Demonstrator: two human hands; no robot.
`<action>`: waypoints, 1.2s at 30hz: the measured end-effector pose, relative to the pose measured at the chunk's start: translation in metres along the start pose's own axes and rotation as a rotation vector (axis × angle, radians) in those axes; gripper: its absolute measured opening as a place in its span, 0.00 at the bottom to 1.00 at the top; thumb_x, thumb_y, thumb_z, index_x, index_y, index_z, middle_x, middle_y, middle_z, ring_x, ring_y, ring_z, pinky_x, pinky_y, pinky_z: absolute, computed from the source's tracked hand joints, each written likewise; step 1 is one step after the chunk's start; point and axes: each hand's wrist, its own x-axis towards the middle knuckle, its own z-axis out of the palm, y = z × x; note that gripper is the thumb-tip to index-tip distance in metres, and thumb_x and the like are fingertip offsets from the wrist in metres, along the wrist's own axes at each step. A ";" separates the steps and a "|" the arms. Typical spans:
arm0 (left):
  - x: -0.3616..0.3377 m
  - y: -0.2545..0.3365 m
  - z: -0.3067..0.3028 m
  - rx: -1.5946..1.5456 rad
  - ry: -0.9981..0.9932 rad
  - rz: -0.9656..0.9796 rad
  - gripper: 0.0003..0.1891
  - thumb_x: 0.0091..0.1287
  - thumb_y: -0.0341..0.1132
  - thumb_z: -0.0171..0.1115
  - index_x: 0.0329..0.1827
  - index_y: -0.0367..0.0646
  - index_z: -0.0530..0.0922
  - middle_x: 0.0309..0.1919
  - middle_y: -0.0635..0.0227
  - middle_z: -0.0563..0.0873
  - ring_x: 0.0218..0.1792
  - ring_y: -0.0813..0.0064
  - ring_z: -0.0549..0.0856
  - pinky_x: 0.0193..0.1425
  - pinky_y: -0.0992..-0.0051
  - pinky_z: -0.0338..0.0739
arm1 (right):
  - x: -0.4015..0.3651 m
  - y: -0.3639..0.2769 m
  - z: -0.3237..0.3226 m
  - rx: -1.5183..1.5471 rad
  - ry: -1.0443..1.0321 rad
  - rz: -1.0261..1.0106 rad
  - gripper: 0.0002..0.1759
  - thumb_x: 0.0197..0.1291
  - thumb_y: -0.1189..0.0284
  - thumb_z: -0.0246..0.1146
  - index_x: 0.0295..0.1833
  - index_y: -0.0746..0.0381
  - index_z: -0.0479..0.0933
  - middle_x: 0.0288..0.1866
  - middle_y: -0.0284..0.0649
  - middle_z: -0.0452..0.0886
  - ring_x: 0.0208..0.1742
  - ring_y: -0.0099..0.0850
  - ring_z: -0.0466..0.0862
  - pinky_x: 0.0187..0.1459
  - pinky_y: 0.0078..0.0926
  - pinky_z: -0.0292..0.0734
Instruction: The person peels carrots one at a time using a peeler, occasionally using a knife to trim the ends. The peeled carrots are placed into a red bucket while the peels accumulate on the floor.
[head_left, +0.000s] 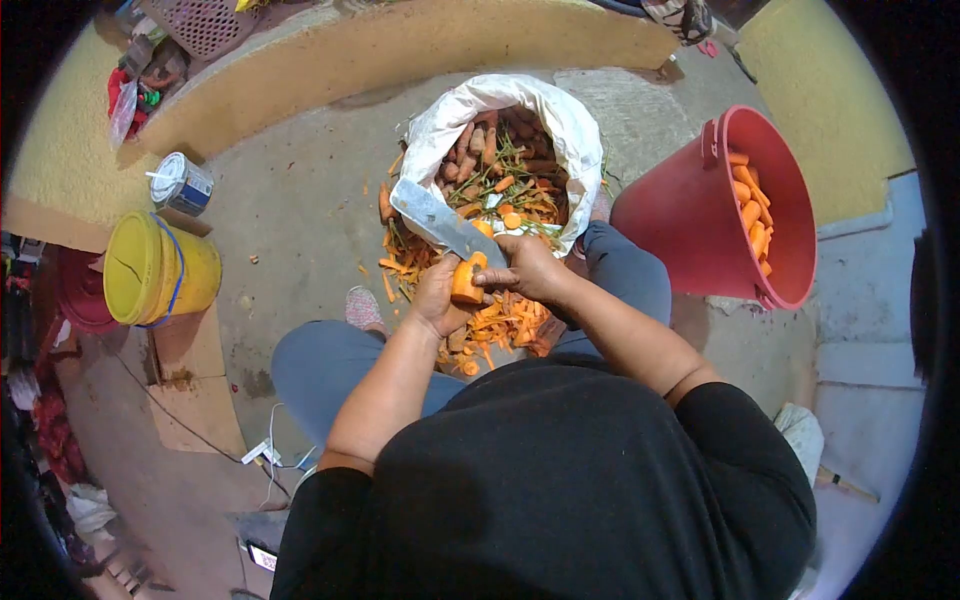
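Note:
My left hand [437, 300] is closed around a thick peeled carrot [466, 283]. In my right hand [528, 268] is a knife with a broad, flat blade [440, 220] that points up and to the left; its handle is hidden by my fingers. The right thumb rests against the carrot. Just beyond the blade, an open white sack [470, 97] holds unpeeled carrots [478, 145], green stalks and orange scraps. Orange peelings [500, 325] lie on the floor below my hands, between my legs.
A tilted red bucket [665, 200] with peeled carrots [752, 210] stands to the right. On the left are a yellow bucket [190, 270] and a small paint tub [182, 185]. A power strip [260, 450] with cords and a phone [263, 556] lie at lower left. A low ledge [400, 65] curves behind.

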 end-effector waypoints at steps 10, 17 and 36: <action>0.002 0.003 -0.007 0.055 0.099 0.149 0.21 0.68 0.51 0.39 0.50 0.44 0.68 0.39 0.64 0.78 0.41 0.70 0.77 0.41 0.70 0.73 | -0.038 -0.034 0.015 -0.883 0.181 -0.216 0.09 0.54 0.72 0.52 0.41 0.61 0.64 0.29 0.47 0.73 0.25 0.42 0.79 0.24 0.38 0.74; 0.003 0.001 -0.010 0.085 0.162 0.220 0.22 0.67 0.52 0.39 0.51 0.43 0.68 0.39 0.63 0.78 0.40 0.67 0.78 0.44 0.67 0.72 | -0.044 -0.051 0.018 -1.005 0.131 -0.196 0.09 0.50 0.75 0.54 0.38 0.61 0.65 0.28 0.44 0.71 0.26 0.41 0.79 0.24 0.37 0.74; -0.001 0.000 0.005 0.081 0.322 0.254 0.19 0.69 0.50 0.36 0.47 0.46 0.69 0.38 0.65 0.78 0.39 0.69 0.78 0.43 0.65 0.72 | -0.034 -0.047 0.026 -1.055 0.153 -0.236 0.09 0.51 0.74 0.53 0.40 0.63 0.68 0.27 0.45 0.73 0.23 0.39 0.79 0.20 0.34 0.75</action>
